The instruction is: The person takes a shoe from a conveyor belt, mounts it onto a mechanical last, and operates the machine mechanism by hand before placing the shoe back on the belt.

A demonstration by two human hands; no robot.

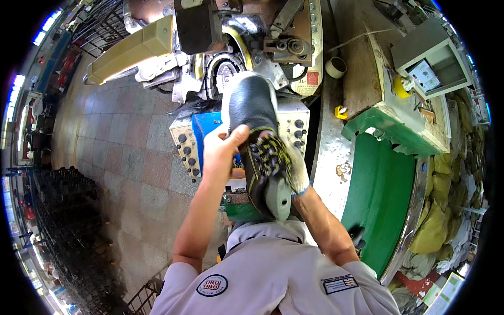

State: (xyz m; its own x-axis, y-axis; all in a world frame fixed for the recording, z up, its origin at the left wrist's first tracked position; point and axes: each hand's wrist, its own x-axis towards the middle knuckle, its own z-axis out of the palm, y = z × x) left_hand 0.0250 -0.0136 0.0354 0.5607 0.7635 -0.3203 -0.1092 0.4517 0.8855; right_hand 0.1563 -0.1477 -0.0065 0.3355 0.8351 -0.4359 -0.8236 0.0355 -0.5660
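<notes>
A black leather shoe upper (251, 105) with yellow stitching is stretched over a grey-green shoe last (280, 198). Its rounded toe points away from me, toward the machine, and its heel end is close to my chest. Black-and-yellow laces (266, 156) cross its middle. My left hand (220, 149), bare, is closed on the left side with the thumb on top. On the right side, my right hand (298, 170) wears a pale glove and is wrapped round the shoe upper near the laces. Just beyond the toe sits the curved metal clamp (226, 71) of the machine.
Knobs line the machine's control panel (184, 149) below the clamp. At upper left a yellow-beige arm (134, 50) juts out. On the right stand a green-edged workbench (383, 128), a grey box (436, 58) and a green chute (375, 194). Dark racks (68, 210) stand at left.
</notes>
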